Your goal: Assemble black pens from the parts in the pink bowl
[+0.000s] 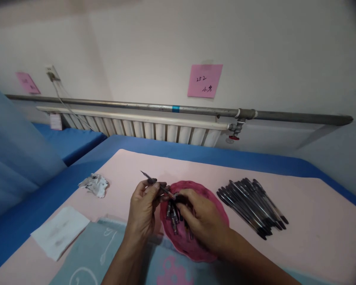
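My left hand is closed, pinching a slim dark pen whose pointed tip sticks out to the upper left. At the pen's other end my right hand is closed too, its thumb and fingers gripping a small dark piece that I cannot make out clearly. Both hands are over the left part of a pink basket with a wavy rim. Inside it lie several short pen parts, clear and dark, partly hidden by my right hand.
A row of black pens lies right of the basket on the pink tabletop. To the left are a crumpled, stained tissue and a smudged white sheet. A teal cloth covers the front edge. A radiator runs behind.
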Available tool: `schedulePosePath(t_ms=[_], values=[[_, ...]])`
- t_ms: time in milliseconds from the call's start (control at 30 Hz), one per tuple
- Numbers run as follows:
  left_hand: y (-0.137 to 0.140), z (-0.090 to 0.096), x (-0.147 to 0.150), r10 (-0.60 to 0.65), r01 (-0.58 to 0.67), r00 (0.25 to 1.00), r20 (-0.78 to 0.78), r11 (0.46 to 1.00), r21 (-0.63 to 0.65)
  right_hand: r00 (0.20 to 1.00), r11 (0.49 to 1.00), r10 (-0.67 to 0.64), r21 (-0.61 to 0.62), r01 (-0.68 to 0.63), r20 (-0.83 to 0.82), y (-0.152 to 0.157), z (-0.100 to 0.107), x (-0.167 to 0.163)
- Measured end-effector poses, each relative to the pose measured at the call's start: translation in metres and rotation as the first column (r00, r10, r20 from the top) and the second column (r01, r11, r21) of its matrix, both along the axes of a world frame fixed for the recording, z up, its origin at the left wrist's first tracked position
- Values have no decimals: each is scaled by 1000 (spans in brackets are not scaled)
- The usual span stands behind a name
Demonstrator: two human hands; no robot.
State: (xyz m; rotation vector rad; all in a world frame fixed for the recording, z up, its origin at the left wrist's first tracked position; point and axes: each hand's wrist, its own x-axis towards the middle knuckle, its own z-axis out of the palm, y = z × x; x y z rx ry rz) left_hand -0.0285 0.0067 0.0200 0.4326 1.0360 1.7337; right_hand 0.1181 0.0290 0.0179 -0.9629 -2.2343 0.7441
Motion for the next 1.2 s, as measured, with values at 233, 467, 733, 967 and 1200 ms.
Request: schedulePosePath(t_ms=[233,467,733,967,1200], values=[[1,-3,0,-7,7,1000,-20,1000,-2,1000,993,5,117,-3,-19,1,-5,1],[1,-4,-1,-2,2,999,-54,1000,0,1000,996,-6,94,7,-14,2,-5,0],[1,-6,-2,-14,13,995,-94,1000,-12,1000,999,4,50,-4,-5,3,-8,-1],[1,-3,-1,-21,20,996,-88,1000,-14,998,1000,18,-8,-19,-56,3,-7,-2],[1,-9,-3,-52,51,988,-147,999,-7,997,996,11,-92,-17,-72,2,-7,-3]])
